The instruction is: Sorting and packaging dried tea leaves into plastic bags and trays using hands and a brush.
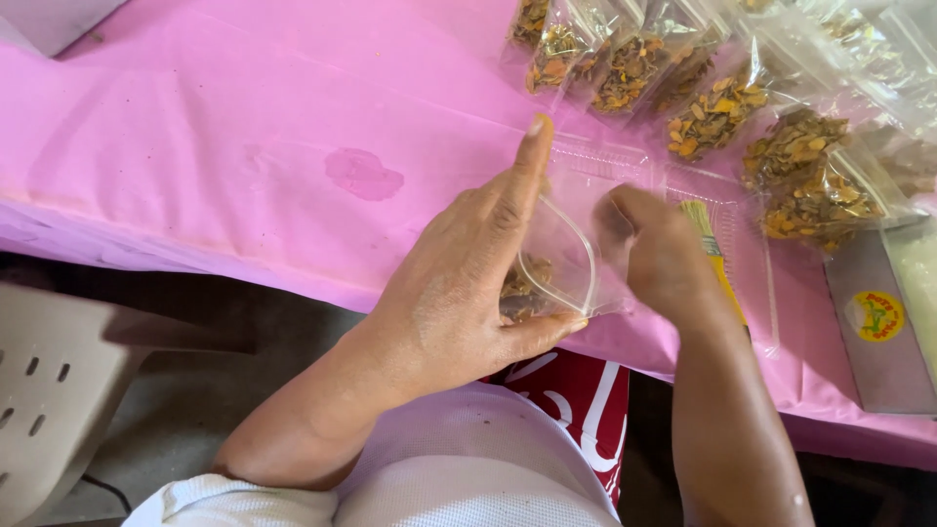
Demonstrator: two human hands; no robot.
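My left hand (459,283) holds a small clear plastic bag (556,263) with brown-orange dried pieces in its bottom, thumb under it and forefinger stretched up along its mouth. My right hand (659,254) is at the bag's open right side, fingers curled at or inside the mouth. Both hands hover over the near edge of a table covered in pink plastic sheet (244,127). A small brush (711,249) with pale bristles and a yellow handle lies just right of my right hand.
Several filled clear bags of dried orange-brown pieces (717,112) lie in a row at the back right. Empty clear bags (605,161) lie flat under the hands. A grey card with a round yellow sticker (878,322) sits at right. A beige plastic chair (59,381) stands at left.
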